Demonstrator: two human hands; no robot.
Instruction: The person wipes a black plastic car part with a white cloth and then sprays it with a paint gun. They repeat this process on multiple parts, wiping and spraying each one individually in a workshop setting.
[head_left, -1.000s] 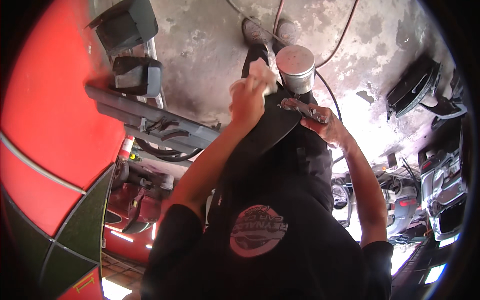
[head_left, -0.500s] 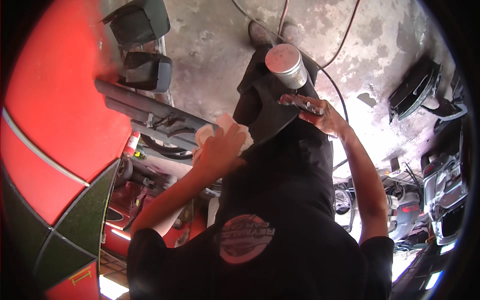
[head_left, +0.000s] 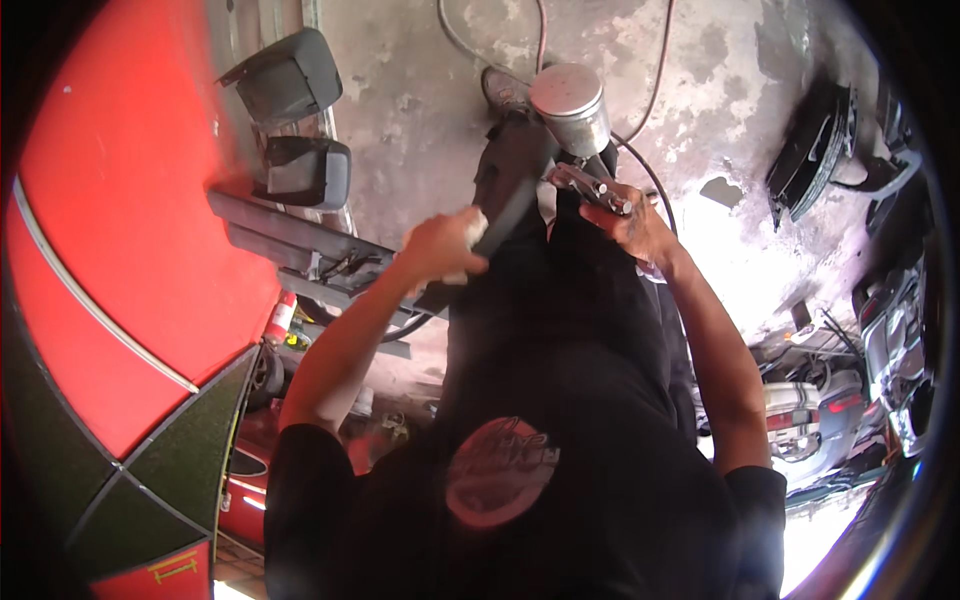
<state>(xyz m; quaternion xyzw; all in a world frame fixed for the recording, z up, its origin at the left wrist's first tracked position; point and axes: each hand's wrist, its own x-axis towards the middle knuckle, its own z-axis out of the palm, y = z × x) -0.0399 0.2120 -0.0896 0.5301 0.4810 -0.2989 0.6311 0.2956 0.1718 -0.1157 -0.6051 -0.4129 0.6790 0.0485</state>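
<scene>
My left hand (head_left: 435, 255), blurred, is closed on a crumpled pale cloth (head_left: 470, 230), against a dark, smooth panel (head_left: 505, 205) lying diagonally in front of my dark trousers. My right hand (head_left: 635, 228) is closed around a metal spray gun (head_left: 590, 188) at the panel's right. The gun's silver cup (head_left: 568, 105) points away from me toward my shoes, with a dark hose beside it. Whether my right fingers also touch the panel is hidden.
Black plastic parts (head_left: 285, 80) and a long grey trim piece (head_left: 300, 240) are at left, beside a red wall (head_left: 110, 200) and fire extinguisher (head_left: 280, 315). Hoses (head_left: 660, 80) cross the stained concrete floor (head_left: 720, 60). Black bumpers (head_left: 810, 150) and parked cars (head_left: 830, 410) are at right.
My left hand with the cloth moved down-left from beside the cup along the panel, then partly back up. My right hand stays on the gun. The panel now appears narrower.
</scene>
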